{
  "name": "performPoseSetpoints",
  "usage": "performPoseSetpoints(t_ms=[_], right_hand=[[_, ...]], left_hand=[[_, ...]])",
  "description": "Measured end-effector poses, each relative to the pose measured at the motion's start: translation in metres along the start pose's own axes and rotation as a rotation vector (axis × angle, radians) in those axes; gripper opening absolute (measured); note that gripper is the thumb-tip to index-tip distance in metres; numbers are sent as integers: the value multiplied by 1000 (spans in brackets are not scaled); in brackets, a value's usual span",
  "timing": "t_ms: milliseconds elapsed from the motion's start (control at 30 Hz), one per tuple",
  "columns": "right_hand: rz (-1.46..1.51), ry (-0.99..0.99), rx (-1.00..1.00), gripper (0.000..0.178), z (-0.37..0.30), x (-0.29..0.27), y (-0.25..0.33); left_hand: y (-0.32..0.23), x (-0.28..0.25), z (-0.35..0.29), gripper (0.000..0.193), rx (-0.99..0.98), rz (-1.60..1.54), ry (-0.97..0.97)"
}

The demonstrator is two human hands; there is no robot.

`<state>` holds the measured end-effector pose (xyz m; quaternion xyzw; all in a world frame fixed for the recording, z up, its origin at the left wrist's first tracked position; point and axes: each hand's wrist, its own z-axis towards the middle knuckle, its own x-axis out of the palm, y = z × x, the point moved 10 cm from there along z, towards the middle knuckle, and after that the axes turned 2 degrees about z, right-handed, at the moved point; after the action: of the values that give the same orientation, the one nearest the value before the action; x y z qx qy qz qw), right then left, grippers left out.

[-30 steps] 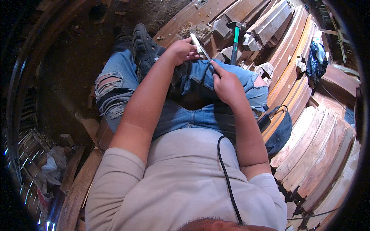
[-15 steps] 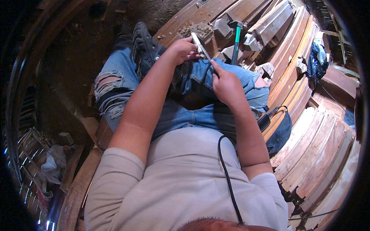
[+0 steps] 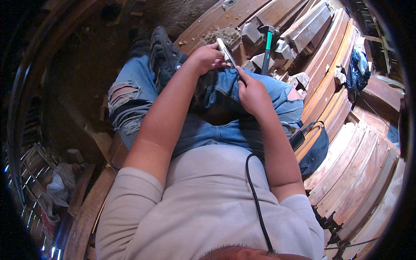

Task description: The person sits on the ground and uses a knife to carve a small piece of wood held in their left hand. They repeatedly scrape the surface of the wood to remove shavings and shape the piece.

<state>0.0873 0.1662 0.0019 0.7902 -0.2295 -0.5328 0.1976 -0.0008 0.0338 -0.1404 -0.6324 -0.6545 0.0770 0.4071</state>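
Note:
My left hand (image 3: 207,60) is closed around a small, pale, narrow piece that looks like wood (image 3: 221,44), above my raised shin. My right hand (image 3: 252,92) grips a thin, knife-like blade (image 3: 231,60) by its end, with the index finger stretched along it. The blade points up and to the left and lies against the pale piece. Fingers cover the handle, so the exact kind of tool is hard to make out. Just right of the hands, a hammer (image 3: 267,47) with a green and black handle leans among wood blocks.
Wooden boards (image 3: 323,86) run along the right, with wood blocks (image 3: 251,31) and a heap of shavings (image 3: 222,35) ahead. Beside my right knee lies a dark cap-like item (image 3: 315,149). A black plastic bag (image 3: 358,69) rests farther right. Stacked planks (image 3: 346,173) stand at lower right.
The blade tip now lies closer along the pale piece. The whole view has shifted slightly; both hands keep their holds.

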Motion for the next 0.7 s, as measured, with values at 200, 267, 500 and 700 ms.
performPoseSetpoints(t_ms=[200, 267, 500, 700], right_hand=[[-80, 30, 29, 50, -19, -10, 3], [-84, 17, 25, 50, -20, -13, 6], [-169, 52, 27, 51, -13, -15, 15], [-233, 36, 39, 49, 10, -2, 14]], left_hand=[[-1, 0, 3, 62, -10, -8, 11], [-2, 2, -1, 67, -11, 15, 14], [-3, 3, 2, 73, 21, -11, 61], [1, 0, 4, 71, 12, -30, -2]])
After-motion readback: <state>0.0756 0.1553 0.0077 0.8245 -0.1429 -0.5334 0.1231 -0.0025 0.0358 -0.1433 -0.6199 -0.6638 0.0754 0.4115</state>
